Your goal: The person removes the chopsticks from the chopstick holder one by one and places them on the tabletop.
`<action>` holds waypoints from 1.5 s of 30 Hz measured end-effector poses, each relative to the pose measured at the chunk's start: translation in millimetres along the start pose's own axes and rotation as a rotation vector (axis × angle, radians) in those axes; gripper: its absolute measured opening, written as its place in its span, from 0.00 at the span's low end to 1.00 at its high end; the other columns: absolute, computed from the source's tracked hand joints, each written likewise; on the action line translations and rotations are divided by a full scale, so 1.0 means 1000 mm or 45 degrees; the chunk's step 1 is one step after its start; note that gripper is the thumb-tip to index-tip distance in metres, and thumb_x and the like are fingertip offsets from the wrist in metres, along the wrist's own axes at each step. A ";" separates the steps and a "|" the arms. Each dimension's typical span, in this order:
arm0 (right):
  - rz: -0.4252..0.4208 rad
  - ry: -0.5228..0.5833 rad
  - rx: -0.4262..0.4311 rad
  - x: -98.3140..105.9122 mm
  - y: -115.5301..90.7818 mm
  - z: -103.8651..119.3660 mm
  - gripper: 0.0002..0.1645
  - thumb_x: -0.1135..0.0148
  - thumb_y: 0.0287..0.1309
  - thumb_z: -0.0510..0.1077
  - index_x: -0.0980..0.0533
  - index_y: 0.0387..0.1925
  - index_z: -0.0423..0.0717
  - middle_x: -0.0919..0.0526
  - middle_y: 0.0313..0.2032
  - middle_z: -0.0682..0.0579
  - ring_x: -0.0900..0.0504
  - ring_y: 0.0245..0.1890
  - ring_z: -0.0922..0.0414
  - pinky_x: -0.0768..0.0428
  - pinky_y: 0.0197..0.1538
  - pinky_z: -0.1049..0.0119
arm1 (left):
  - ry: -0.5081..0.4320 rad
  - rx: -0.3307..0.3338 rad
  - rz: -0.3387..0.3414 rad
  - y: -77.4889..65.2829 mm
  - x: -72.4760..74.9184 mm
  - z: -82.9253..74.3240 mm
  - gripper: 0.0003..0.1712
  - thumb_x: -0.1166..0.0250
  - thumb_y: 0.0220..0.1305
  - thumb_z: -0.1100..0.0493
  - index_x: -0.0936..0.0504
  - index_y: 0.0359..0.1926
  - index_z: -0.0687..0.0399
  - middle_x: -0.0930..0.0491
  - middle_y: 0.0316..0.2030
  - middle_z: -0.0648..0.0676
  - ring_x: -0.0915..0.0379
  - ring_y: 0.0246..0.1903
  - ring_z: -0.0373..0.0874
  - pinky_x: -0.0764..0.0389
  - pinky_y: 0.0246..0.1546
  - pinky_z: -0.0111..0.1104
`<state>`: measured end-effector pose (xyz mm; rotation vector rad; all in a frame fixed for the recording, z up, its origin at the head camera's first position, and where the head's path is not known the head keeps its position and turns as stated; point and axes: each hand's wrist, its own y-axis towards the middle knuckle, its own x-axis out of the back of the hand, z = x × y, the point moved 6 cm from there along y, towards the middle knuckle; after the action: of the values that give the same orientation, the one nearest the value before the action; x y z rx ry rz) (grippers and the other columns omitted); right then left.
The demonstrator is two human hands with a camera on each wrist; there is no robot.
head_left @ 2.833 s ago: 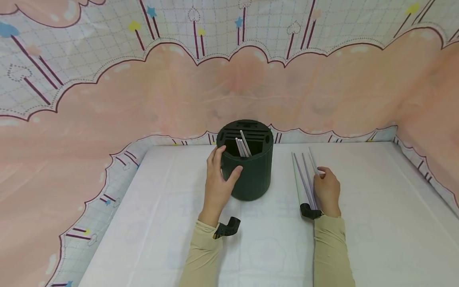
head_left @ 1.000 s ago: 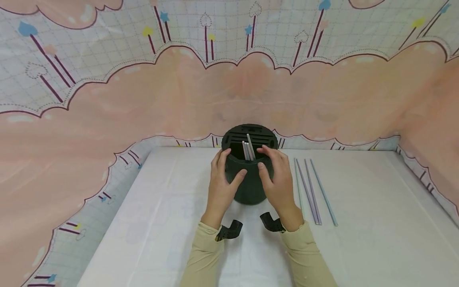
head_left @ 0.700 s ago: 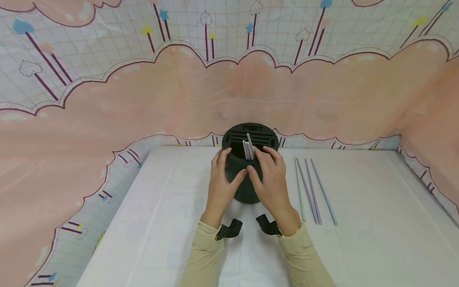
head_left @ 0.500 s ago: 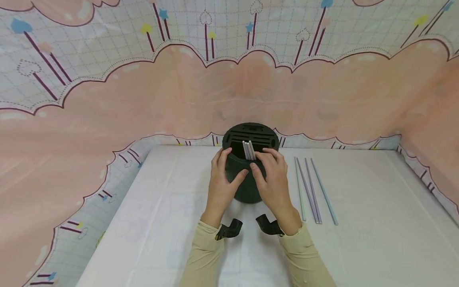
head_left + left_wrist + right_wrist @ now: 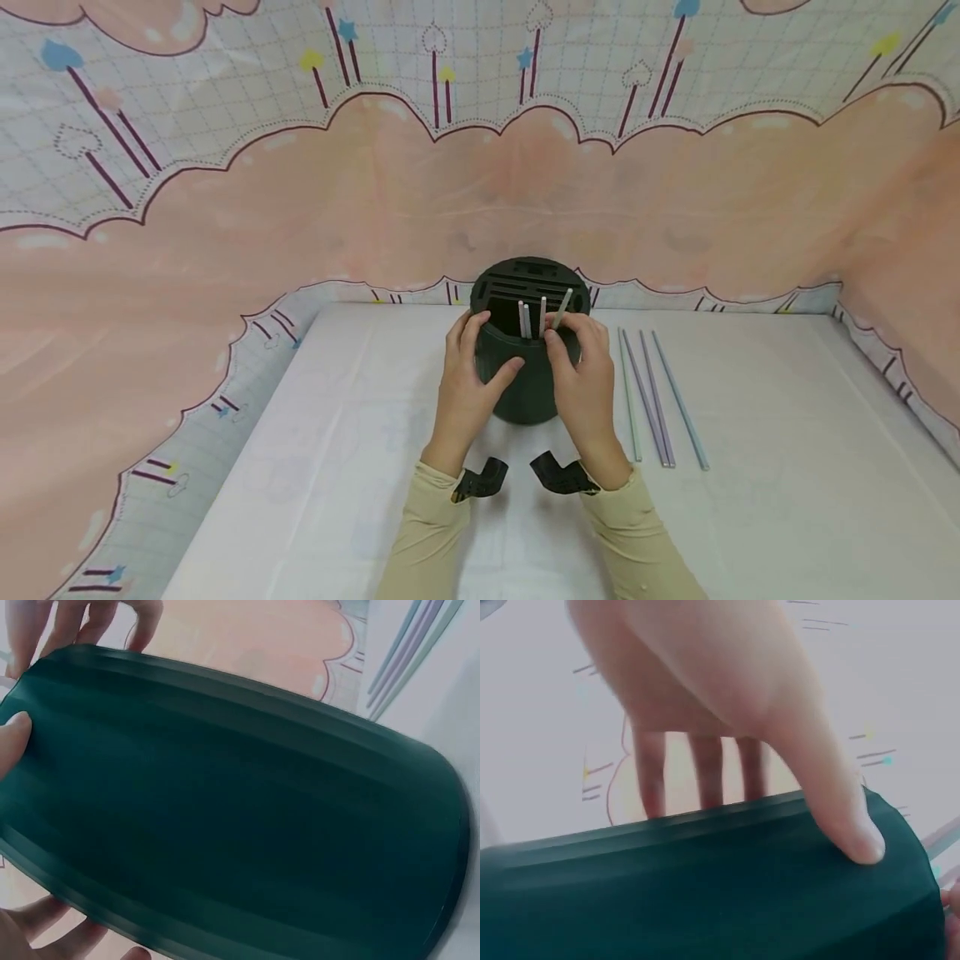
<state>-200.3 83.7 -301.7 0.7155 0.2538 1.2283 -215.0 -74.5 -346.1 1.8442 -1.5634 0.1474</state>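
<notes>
A dark green round knife block [image 5: 517, 392] stands upright, with slots across its back top and an open compartment in front. My left hand [image 5: 468, 375] grips its left side, thumb across the front wall and fingers at the rim. Several thin pale sticks [image 5: 524, 320] poke up from the compartment. At the right of the rim my right hand [image 5: 585, 375] pinches one leaning pale stick [image 5: 564, 305] between thumb and index finger. In the right wrist view that thumb [image 5: 862, 840] lies against the block's outer wall. The sticks' lower ends are hidden inside the block.
Right of the block lie several long thin sticks on the white table: a green stick [image 5: 630, 396], a purple stick [image 5: 657, 400] and a blue stick [image 5: 681, 400]. Behind the table hangs a patterned cloth backdrop [image 5: 480, 208].
My right hand has gone from the loose sticks to the block's rim. The bunched sticks inside have spread, with two shifted right. My left hand keeps its hold on the block.
</notes>
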 end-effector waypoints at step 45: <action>-0.697 0.884 -0.099 0.138 0.030 -0.049 0.15 0.43 0.54 0.32 0.32 0.44 0.29 0.26 0.32 0.32 0.24 0.35 0.43 0.21 0.32 0.59 | -0.037 0.044 0.027 0.005 -0.003 0.009 0.38 0.44 0.54 0.35 0.50 0.63 0.23 0.55 0.65 0.43 0.48 0.61 0.44 0.35 0.52 0.48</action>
<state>-202.5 232.7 -293.2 0.1026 0.9063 0.9080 -223.4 -77.4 -351.8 1.8640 -1.6106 0.1585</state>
